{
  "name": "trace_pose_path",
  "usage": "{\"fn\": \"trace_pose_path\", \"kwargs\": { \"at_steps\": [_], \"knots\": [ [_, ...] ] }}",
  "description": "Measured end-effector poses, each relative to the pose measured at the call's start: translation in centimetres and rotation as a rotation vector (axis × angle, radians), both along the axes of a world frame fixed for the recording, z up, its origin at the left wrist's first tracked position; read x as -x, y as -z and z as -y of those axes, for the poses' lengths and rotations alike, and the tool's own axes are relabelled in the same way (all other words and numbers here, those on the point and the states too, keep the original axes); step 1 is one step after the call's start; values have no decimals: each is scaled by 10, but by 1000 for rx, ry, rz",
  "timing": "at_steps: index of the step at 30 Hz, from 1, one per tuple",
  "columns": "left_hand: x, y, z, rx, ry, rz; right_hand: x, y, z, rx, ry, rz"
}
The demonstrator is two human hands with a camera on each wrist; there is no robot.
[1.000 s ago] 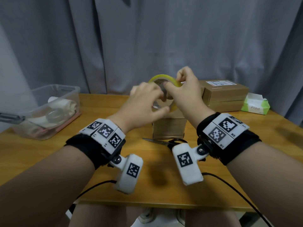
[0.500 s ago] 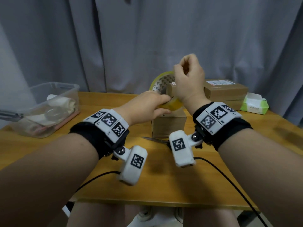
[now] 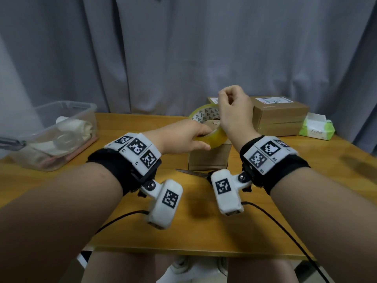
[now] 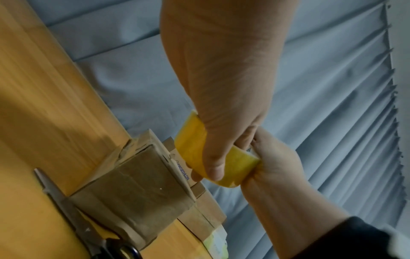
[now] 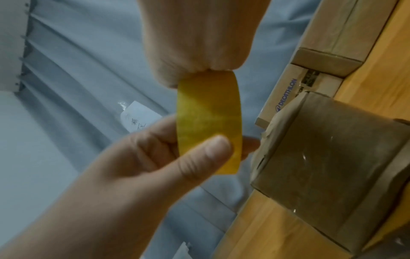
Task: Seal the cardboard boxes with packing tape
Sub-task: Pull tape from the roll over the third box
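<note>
Gripping the yellowish roll of clear packing tape (image 3: 206,127) above the small brown cardboard box (image 3: 208,158), the left hand (image 3: 183,137) clamps its rim; the right hand (image 3: 234,111) pinches upward, presumably on film. Risk: film folding onto itself. Wooden table (image 3: 183,227), grey curtain (image 3: 183,48) behind.

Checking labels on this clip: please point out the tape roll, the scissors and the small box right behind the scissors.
tape roll (image 3: 219,135), head view, on its yellow outer band.
scissors (image 3: 191,172), head view, on the blades lying on the table.
small box (image 3: 208,158), head view, on its near side face.
</note>
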State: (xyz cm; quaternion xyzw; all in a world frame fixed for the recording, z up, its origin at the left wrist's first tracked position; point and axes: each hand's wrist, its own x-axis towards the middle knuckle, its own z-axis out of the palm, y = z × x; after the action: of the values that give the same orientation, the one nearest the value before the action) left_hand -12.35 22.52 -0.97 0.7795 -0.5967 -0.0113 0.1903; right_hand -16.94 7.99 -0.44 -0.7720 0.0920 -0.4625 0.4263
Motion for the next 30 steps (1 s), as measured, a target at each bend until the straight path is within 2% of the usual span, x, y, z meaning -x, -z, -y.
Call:
{"fn": "trace_pose_path", "kwargs": {
  "at_steps": [2, 11, 17, 19, 22, 25, 30],
  "knots": [
    [3, 0, 1, 11, 7, 14, 0, -1, -1, 8, 39, 47],
    [9, -4, 2, -1, 23, 88, 5, -3, 1, 16, 131, 60],
    [7, 4, 3, -14, -1, 18, 5, 3, 1, 31, 121, 45],
    [2, 4, -1, -21, -7, -34, 5, 4, 6, -127, 44, 34],
    [-7, -4, -13, -13, -31, -107, 7, 5, 18, -368, -228, -105],
    [-12, -7, -23, -43, -58, -136, 13, 7, 23, -282, -452, -212],
    [-11, -8, -26, -18, -60, -193, 14, 6, 18, -157, -463, -95]
  ]
}}
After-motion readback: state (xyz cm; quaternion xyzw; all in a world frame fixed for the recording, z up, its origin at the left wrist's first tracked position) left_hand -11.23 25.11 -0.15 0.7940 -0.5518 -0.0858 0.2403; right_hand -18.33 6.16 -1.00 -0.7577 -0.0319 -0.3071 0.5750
